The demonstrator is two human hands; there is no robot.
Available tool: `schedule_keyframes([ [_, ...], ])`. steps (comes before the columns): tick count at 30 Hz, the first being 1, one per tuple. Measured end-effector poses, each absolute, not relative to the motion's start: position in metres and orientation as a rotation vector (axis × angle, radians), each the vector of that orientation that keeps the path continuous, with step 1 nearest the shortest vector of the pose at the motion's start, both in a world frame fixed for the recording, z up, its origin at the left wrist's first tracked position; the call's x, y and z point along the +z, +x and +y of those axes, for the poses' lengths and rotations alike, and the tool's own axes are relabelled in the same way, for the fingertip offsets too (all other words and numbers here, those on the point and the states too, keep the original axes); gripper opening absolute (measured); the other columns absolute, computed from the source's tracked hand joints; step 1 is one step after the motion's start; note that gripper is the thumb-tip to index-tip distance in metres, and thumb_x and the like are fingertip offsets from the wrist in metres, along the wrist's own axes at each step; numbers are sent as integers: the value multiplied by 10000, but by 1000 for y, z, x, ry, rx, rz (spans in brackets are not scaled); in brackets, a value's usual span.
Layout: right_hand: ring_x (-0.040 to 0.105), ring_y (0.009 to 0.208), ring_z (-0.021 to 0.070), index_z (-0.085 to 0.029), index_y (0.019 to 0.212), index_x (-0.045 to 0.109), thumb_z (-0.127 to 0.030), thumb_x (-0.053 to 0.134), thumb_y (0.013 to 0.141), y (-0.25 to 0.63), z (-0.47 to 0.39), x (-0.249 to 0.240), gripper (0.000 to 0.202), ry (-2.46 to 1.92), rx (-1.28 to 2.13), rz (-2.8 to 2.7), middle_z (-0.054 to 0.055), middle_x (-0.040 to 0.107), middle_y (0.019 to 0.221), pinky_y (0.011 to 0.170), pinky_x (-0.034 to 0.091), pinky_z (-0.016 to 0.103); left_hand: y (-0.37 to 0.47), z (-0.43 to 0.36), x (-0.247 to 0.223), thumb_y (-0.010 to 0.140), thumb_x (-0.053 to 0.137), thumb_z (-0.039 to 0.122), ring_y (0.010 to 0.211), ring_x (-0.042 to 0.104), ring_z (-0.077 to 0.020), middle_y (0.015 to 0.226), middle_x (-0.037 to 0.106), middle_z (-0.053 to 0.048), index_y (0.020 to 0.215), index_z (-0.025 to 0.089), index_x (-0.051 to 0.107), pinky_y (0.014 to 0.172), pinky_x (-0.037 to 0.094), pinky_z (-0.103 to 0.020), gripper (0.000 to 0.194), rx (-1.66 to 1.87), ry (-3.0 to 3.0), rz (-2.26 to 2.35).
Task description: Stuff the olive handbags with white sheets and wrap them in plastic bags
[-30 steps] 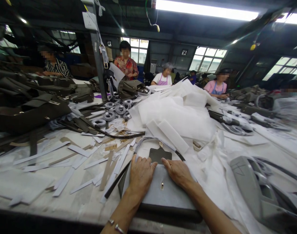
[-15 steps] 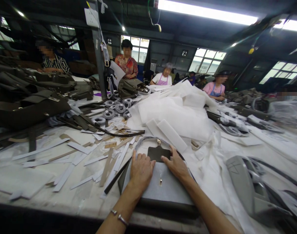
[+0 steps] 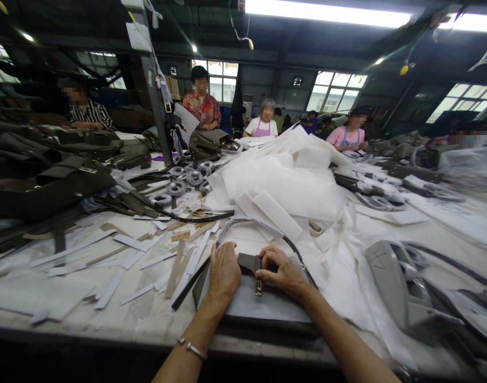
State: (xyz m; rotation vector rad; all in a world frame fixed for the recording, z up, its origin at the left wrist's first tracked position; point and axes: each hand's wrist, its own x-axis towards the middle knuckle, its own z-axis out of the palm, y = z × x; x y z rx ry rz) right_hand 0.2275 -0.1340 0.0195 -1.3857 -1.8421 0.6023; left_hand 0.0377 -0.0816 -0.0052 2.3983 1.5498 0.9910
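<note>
A dark olive handbag (image 3: 267,326) lies in front of me at the table's near edge, with a pale grey sheet (image 3: 247,310) over its front. Its closure strap (image 3: 248,262) is folded down over the sheet, and a gold metal clasp (image 3: 258,288) hangs at the strap's end. My right hand (image 3: 286,273) has curled fingers and grips the strap's right edge between thumb and fingers. Flat on the left side of the bag rests my left hand (image 3: 224,272), fingers stretched forward. Behind both hands arches the bag's wrapped handle (image 3: 263,223).
Paper and card strips (image 3: 115,284) litter the table on the left. White foam sheets (image 3: 283,181) are heaped beyond the bag. Dark bags (image 3: 47,186) pile up at far left, wrapped coils (image 3: 177,188) nearby. A grey bag (image 3: 393,282) lies right. Several people sit across the table.
The strap with its clasp has swung from pointing away to lying down toward me over the sheet. My right hand has closed on it; my left hand stays at the bag's left side.
</note>
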Motion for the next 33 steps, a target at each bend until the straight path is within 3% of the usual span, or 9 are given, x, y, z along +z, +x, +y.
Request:
schedule_keyframes([
  [4, 575, 996, 186, -207, 694, 562, -298, 765, 746, 226, -135, 22, 228, -1420, 612, -1885, 26, 617, 1022, 921, 438, 307, 29, -88, -1, 821, 259, -35, 1135, 571, -181, 1085, 655, -74, 986, 194, 606, 1055, 422, -385, 448, 1108, 2420, 1276],
  [9, 581, 996, 180, -203, 684, 547, -231, 773, 721, 227, -133, 14, 230, -1387, 572, -1895, 23, 610, 1011, 906, 436, 285, 25, -107, 10, 863, 388, 25, 826, 617, -145, 802, 656, -24, 764, 213, 646, 796, 508, -249, 334, 889, 2573, 666],
  [12, 585, 1013, 183, -202, 694, 558, -211, 760, 714, 228, -132, 9, 204, -1414, 539, -1927, 25, 611, 1044, 920, 433, 292, 22, -115, 21, 884, 445, 64, 889, 616, -161, 847, 671, -31, 830, 218, 677, 834, 501, -258, 284, 641, 2648, 521],
  [15, 586, 1028, 182, -203, 707, 567, -193, 754, 710, 229, -131, 6, 187, -1435, 528, -1935, 28, 612, 1068, 928, 431, 298, 12, -124, 29, 923, 490, 147, 1070, 604, -167, 1070, 681, -29, 1051, 251, 667, 989, 459, -293, 242, 518, 2687, 492],
  [18, 589, 1041, 186, -205, 709, 572, -206, 756, 719, 229, -130, 5, 184, -1440, 537, -1933, 31, 621, 1065, 929, 434, 304, 3, -136, 23, 956, 536, 302, 1262, 517, -202, 1298, 613, -8, 1262, 323, 571, 1140, 341, -419, 309, 462, 2757, 535],
  [22, 587, 1052, 197, -205, 734, 600, -184, 711, 774, 228, -132, 13, 119, -1442, 449, -1894, 45, 648, 1054, 964, 416, 346, 0, -147, 4, 918, 579, 493, 1315, 473, -290, 1390, 559, 3, 1313, 377, 532, 1134, 304, -588, 414, 436, 2833, 723],
  [25, 600, 1000, 205, -210, 787, 657, -206, 704, 810, 225, -141, 24, 53, -1362, 363, -1956, 45, 676, 976, 977, 399, 382, 0, -148, -4, 923, 566, 502, 1336, 451, -299, 1417, 533, 8, 1326, 397, 520, 1133, 298, -607, 419, 426, 2795, 740],
  [28, 623, 894, 174, -231, 842, 720, -248, 678, 861, 223, -152, 32, 49, -1230, 524, -2152, 23, 688, 884, 882, 456, 318, -1, -146, -5, 929, 569, 475, 1343, 442, -287, 1423, 518, 6, 1336, 409, 508, 1141, 276, -614, 417, 424, 2746, 707],
  [33, 634, 931, 157, -258, 1001, 759, -246, 591, 922, 225, -155, 38, 186, -1157, 712, -2374, 35, 687, 987, 849, 488, 262, -5, -145, -7, 920, 603, 397, 1340, 437, -296, 1367, 541, -42, 1347, 374, 508, 1144, 249, -635, 438, 430, 2730, 685],
])
